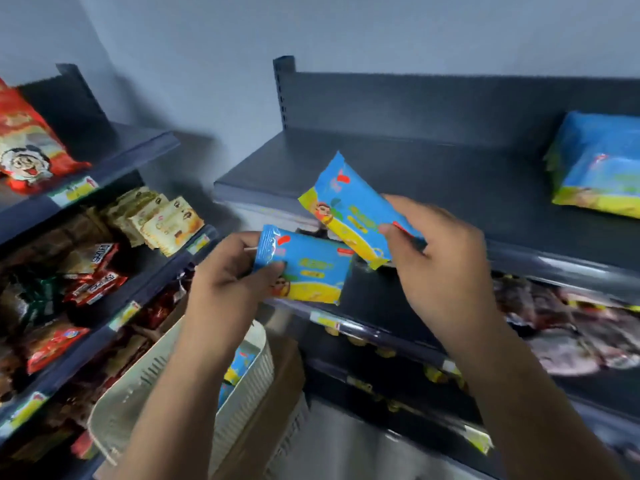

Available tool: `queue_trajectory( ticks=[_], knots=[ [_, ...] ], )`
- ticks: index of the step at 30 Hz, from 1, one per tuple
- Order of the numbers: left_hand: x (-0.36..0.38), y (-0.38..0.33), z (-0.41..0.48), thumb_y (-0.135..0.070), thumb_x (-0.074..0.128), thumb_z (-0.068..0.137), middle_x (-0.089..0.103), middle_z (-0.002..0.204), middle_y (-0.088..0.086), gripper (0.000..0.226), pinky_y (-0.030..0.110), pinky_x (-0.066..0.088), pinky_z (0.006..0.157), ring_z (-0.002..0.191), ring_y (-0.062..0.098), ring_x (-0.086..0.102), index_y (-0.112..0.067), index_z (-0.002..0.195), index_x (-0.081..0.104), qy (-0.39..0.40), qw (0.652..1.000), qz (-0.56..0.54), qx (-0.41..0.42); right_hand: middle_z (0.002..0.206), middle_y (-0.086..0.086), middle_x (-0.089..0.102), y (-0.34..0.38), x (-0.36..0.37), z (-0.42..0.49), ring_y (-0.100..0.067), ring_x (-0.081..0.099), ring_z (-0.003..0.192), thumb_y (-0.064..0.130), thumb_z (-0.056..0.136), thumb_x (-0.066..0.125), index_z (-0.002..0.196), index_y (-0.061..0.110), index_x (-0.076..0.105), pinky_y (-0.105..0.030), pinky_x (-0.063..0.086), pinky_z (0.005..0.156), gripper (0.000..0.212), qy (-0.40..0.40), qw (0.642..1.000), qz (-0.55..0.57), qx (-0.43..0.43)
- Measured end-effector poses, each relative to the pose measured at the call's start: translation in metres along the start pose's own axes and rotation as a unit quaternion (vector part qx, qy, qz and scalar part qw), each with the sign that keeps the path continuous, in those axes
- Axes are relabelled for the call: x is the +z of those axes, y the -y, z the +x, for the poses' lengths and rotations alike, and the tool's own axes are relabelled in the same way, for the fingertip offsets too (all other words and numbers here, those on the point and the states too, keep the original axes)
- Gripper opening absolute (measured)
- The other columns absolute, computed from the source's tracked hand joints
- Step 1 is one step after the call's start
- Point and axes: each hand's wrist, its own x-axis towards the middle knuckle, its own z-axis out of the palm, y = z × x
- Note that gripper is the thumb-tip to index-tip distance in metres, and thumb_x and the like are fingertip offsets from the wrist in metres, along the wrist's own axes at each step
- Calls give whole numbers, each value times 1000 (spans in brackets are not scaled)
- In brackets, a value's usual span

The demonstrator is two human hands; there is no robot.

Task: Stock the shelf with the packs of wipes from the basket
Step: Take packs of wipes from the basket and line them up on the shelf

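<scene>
The left hand (228,275) pinches the lower pack of wipes (308,271) by its left end, thumb on the front, just below centre at 6 o'clock. The right hand (440,258) grips the upper pack of wipes (353,209) by its lower end; the pack is tilted over the front lip of the dark shelf (450,181). Stacked wipes packs (595,168) lie on that shelf at 2 o'clock. The cream basket (138,393) sits at 7 o'clock, with a blue pack (239,367) inside.
</scene>
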Motion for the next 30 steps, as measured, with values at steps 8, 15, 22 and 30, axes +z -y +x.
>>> queue_trajectory(
  ticks=[8, 15, 22, 30],
  knots=[
    [199, -19, 4, 15, 60, 91, 78, 97, 9, 24, 30, 59, 67, 83, 17, 72, -5, 103, 63, 155, 988, 4, 23, 105, 13, 69, -76, -182, -13, -5, 64, 98, 12, 95, 68, 124, 24, 71, -24, 49, 84, 32, -123, 990, -60, 36],
    [385, -39, -14, 14, 65, 88, 78, 92, 10, 20, 22, 54, 69, 80, 12, 71, -4, 95, 63, 216, 974, -73, 0, 103, 17, 67, -138, -338, -4, -2, 62, 94, 16, 96, 67, 125, 31, 69, -7, 44, 85, 32, -204, 969, -137, 30],
    [520, -29, -17, 11, 70, 85, 79, 98, 11, 18, 28, 57, 73, 85, 21, 72, -4, 95, 69, 245, 964, -72, -70, 109, 13, 69, -184, -429, 6, -9, 65, 99, 17, 98, 66, 127, 28, 69, -26, 50, 91, 31, -226, 956, -181, 56],
    [606, 3, 16, -2, 71, 88, 73, 89, 0, 19, 22, 52, 65, 78, 2, 68, -15, 90, 57, 212, 969, 124, 20, 106, 8, 65, -222, -460, 11, 1, 55, 94, 7, 95, 67, 124, 18, 71, 5, 34, 84, 32, -220, 946, -232, 55]
  ],
)
